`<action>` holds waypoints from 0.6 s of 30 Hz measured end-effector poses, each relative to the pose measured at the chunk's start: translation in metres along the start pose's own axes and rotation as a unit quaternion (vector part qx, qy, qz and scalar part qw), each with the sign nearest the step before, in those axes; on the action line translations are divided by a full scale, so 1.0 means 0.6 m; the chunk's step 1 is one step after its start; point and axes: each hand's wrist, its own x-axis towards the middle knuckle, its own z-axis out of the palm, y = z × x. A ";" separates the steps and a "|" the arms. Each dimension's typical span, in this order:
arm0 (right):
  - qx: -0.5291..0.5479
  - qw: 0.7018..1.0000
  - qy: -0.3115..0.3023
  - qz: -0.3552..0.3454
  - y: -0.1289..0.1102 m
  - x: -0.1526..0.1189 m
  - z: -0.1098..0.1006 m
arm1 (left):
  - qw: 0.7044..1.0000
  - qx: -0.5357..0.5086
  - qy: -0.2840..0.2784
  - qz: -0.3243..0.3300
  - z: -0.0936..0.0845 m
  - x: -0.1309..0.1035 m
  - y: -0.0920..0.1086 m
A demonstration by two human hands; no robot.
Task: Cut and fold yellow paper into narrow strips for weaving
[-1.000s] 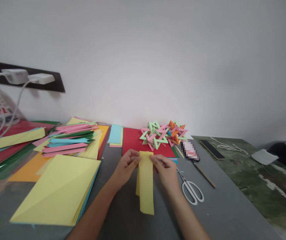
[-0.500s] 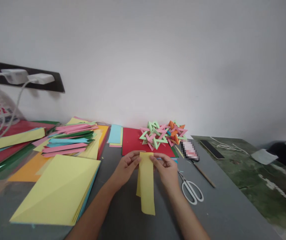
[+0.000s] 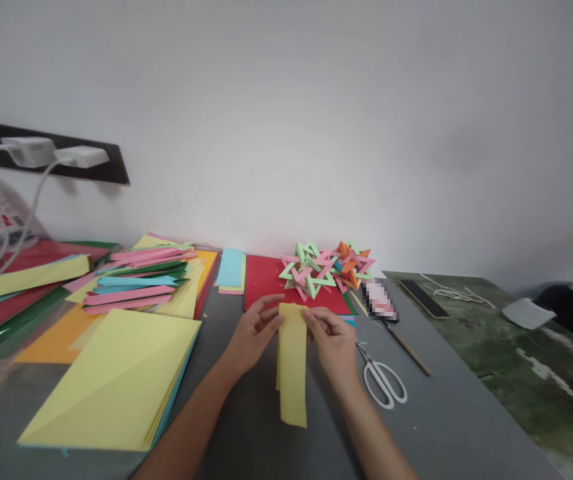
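A yellow paper strip point(image 3: 293, 373), doubled over at its top, hangs between my hands above the grey tabletop. My left hand point(image 3: 255, 331) pinches its upper left edge with the thumb, while the index finger lifts behind. At the upper right corner, my right hand point(image 3: 333, 335) grips the strip between thumb and fingers. The strip's back layer shows slightly at its left side. Scissors with white handles point(image 3: 385, 383) lie to the right of my right hand. Beyond my hands, folded paper star shapes point(image 3: 309, 270) in green, pink and orange rest on red paper point(image 3: 266, 283).
Yellow and blue sheets point(image 3: 111, 380) are stacked at left, with folded coloured strips point(image 3: 139, 280) behind them. A thin brown stick point(image 3: 409, 350) and a dark phone-like slab point(image 3: 423, 298) lie right. White chargers point(image 3: 81, 157) with cables sit in the wall socket. Someone's hand shows at the far right edge.
The strip's two layers have come closer together, and its lower end has swung slightly left. My left index finger has risen from the top edge.
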 end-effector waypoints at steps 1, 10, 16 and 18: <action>0.001 1.000 0.000 -0.005 0.000 0.000 0.000 | 1.000 0.003 0.024 0.013 -0.001 0.001 -0.003; 0.017 1.000 0.005 -0.002 0.000 -0.002 0.003 | 0.998 0.024 0.060 -0.011 -0.004 0.001 0.000; 0.044 0.999 -0.009 0.012 0.005 -0.001 0.004 | 0.996 -0.032 0.035 -0.070 0.000 -0.004 0.010; 0.050 0.999 -0.011 0.017 0.007 0.000 0.004 | 0.996 -0.033 0.046 -0.066 -0.002 -0.004 0.008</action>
